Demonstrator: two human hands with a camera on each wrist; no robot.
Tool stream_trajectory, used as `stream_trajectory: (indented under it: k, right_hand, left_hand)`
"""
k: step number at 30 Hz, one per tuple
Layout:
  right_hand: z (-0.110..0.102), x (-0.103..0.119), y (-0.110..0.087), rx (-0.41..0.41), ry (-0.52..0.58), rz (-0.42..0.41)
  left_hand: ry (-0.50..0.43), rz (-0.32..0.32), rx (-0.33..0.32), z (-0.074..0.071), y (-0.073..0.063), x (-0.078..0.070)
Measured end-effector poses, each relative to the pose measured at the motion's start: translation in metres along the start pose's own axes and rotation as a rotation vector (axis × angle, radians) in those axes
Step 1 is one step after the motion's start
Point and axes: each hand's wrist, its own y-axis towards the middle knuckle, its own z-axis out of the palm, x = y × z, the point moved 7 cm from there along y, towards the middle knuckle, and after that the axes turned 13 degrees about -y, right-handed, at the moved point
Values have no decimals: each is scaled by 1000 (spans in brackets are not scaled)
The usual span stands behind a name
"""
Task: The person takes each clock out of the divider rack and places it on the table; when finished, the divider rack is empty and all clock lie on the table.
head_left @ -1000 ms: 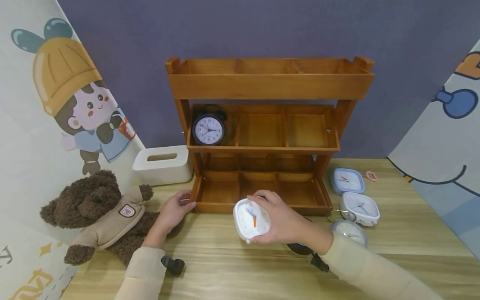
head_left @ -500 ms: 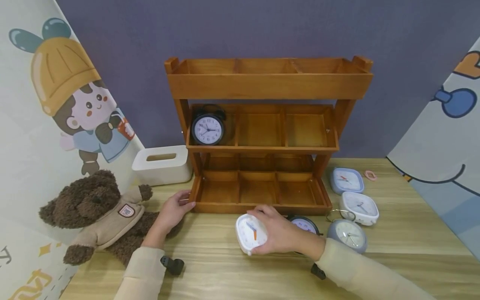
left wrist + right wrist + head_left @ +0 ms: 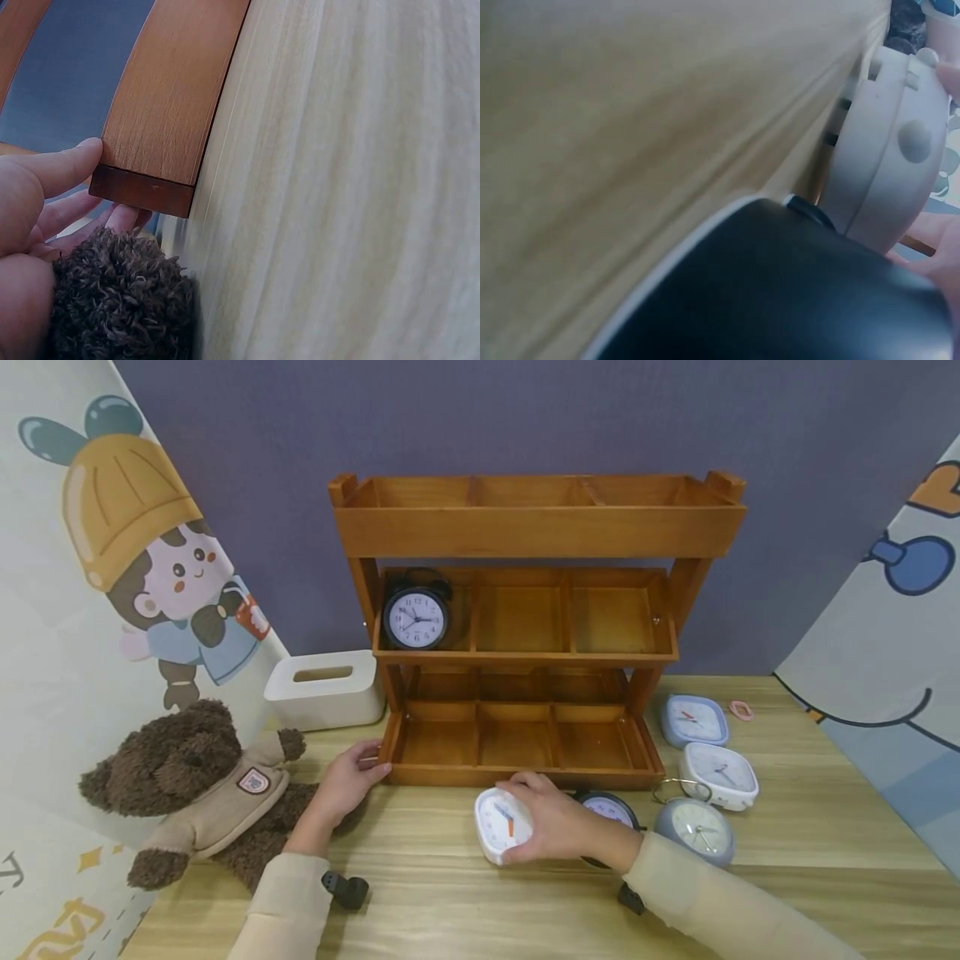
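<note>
My right hand [image 3: 551,822] grips a white square alarm clock [image 3: 497,827] by its right side, face up, low over the table in front of the rack. In the right wrist view the white clock [image 3: 889,150] shows its side, close to the wood surface. A black round clock [image 3: 609,810] lies partly hidden behind the right wrist; a dark rounded body [image 3: 795,292] fills the foreground of the right wrist view. My left hand [image 3: 351,783] holds the front left corner of the brown wooden rack [image 3: 525,777], thumb on one side of the end board [image 3: 142,187], fingers on the other.
Another black alarm clock [image 3: 416,618] stands in the middle tier's left compartment. To the right sit a blue square clock [image 3: 696,722], a white clock [image 3: 720,775], a grey twin-bell clock [image 3: 697,831] and a pink ring [image 3: 741,711]. A teddy bear [image 3: 225,793] and tissue box [image 3: 326,693] are left.
My right hand has brought the white clock down towards the table and slightly right. The black clock behind the wrist and the grey clock show more now. My left hand stays at the corner.
</note>
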Motion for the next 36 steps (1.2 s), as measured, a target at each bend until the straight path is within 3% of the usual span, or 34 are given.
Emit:
stream_trajectory:
  k: [36]
  right_hand:
    - [-6, 6, 5, 118, 30, 66]
  left_hand:
    - [-1, -8, 13, 0, 0, 2]
